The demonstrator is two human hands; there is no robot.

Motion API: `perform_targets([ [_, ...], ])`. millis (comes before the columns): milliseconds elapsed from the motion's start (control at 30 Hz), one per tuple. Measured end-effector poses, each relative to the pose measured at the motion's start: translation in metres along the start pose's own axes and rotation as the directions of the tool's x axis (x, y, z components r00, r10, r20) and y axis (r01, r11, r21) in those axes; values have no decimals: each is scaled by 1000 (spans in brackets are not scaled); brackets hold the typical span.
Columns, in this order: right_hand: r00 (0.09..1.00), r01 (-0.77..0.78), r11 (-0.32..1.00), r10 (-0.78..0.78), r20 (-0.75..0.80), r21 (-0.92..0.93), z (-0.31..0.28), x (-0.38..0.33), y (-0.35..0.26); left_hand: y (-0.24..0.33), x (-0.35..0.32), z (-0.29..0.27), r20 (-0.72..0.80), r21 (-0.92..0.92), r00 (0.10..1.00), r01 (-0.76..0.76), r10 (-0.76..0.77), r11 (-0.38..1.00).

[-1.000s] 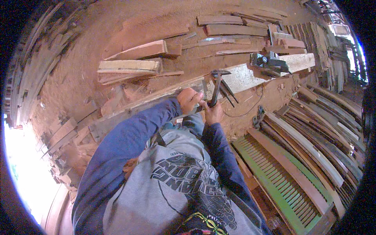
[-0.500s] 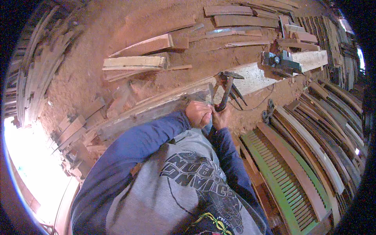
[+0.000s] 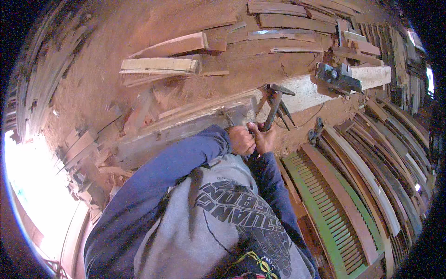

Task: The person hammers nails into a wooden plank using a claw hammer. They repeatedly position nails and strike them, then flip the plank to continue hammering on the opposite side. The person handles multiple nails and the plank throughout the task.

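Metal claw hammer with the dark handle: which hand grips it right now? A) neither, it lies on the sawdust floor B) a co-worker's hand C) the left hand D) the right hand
D: the right hand is closed around the handle of the metal claw hammer, its head raised above the pale plank.

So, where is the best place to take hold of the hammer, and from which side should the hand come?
Probably the lower end of the hammer handle, coming from below, on the person's side. The handle slants down toward the body while the metal head points up and away. The right hand is wrapped around that end, beside the left hand.
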State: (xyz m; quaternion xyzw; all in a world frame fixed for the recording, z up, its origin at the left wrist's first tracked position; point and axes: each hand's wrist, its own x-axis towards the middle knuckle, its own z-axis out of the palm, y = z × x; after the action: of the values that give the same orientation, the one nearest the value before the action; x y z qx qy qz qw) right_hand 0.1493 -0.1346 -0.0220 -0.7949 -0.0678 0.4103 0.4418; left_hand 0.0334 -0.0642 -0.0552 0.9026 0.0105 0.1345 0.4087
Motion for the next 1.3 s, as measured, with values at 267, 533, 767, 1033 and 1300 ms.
perform_targets([
  [267, 1000, 11, 996, -11, -2, -83, -4, -3, -5, 1, 5, -42, 15, -19, 998, -65, 65, 998],
  [533, 999, 38, 968, -31, 32, -250, -8, -12, -18, -55, 74, -197, -89, 414, 931, 358, -354, 837],
  [767, 994, 102, 981, -106, -11, -163, -5, -2, 3, -43, 10, -159, 186, 419, 893, 306, -411, 855],
  [1033, 999, 26, 987, -29, -16, -162, -5, -6, -3, -28, -46, -107, 4, 270, 878, 461, -479, 846],
  [1300, 998, 26, 978, -35, -44, -207, -3, -10, -13, -26, -36, -91, 90, 502, 906, 317, -413, 805],
])
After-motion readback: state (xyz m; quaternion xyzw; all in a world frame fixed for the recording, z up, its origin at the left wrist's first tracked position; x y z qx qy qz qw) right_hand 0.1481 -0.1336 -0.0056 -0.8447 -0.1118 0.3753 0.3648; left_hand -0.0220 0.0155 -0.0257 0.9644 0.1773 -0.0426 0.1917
